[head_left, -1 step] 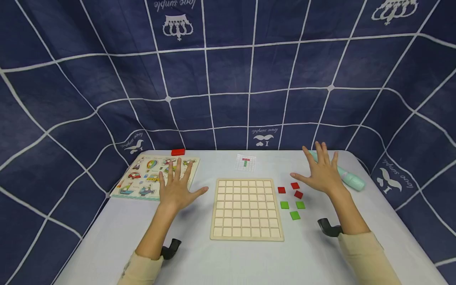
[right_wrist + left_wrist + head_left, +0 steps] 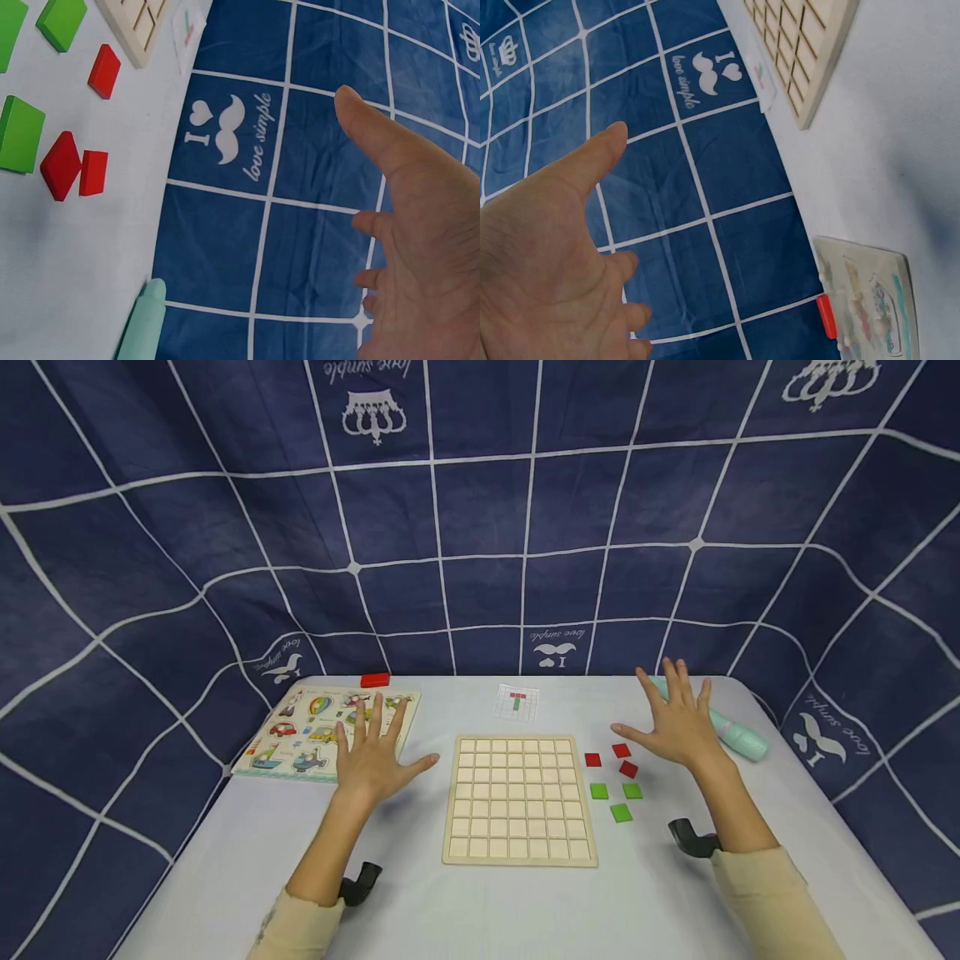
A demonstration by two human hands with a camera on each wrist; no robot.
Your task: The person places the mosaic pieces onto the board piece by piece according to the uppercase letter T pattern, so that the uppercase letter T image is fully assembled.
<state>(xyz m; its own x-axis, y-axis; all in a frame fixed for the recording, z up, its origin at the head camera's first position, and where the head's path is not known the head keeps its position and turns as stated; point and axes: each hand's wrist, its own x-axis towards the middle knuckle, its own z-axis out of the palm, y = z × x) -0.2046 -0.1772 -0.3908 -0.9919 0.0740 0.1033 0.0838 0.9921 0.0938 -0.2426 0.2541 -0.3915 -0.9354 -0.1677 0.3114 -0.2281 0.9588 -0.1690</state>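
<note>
My left hand point(image 2: 367, 768) is held above the table with its fingers spread, between a picture puzzle board point(image 2: 264, 762) and a wooden grid board point(image 2: 519, 860). It holds nothing, and its palm shows in the left wrist view. Over on the right, my right hand point(image 2: 681, 727) also hovers with fingers spread, holding nothing. Nearest to it lie three red square tiles point(image 2: 621, 750) and a mint-green cylindrical object point(image 2: 742, 742), partly hidden by the hand. Three green tiles point(image 2: 621, 812) lie closer to me, beside the grid board.
Behind the grid board lies a small pattern card point(image 2: 517, 702) printed with a red and green T shape. A red block point(image 2: 375, 680) sits at the table's back edge, by the puzzle board. A dark blue checked cloth point(image 2: 480, 593) surrounds the white table point(image 2: 465, 910).
</note>
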